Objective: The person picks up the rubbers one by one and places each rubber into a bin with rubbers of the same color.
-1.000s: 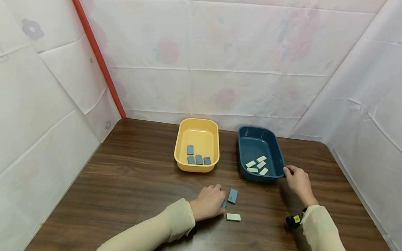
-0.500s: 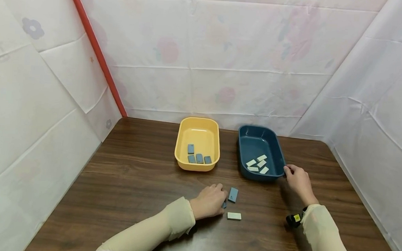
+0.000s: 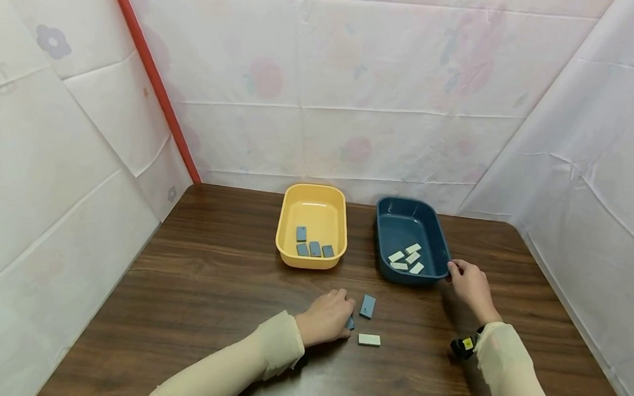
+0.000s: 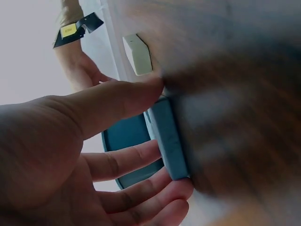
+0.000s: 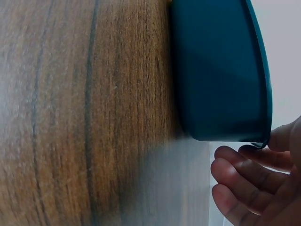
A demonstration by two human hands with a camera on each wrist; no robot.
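My left hand (image 3: 325, 318) grips a small blue rectangular tile (image 4: 168, 139), low over the table, with thumb at one end and fingertips along the other. In the head view the hand hides most of this tile. Just to its right lie another blue tile (image 3: 367, 306) and a pale, whitish-green tile (image 3: 369, 340), both apart from the hand. My right hand (image 3: 472, 290) pinches the near right corner rim of the dark blue bin (image 5: 221, 70) between thumb and index finger; its other fingers are loosely bent below the rim.
A yellow bin (image 3: 285, 220) at the back holds several blue tiles (image 3: 315, 249) near its front. Inside the dark blue bin lie several pale tiles (image 3: 412, 258). White patterned sheets (image 3: 322, 90) enclose the brown wooden table (image 3: 199, 287) at the back and sides.
My left hand has shifted slightly left, with the blue tile moving along in it. My right hand stays on the bin's corner; the bins and loose tiles keep their places.
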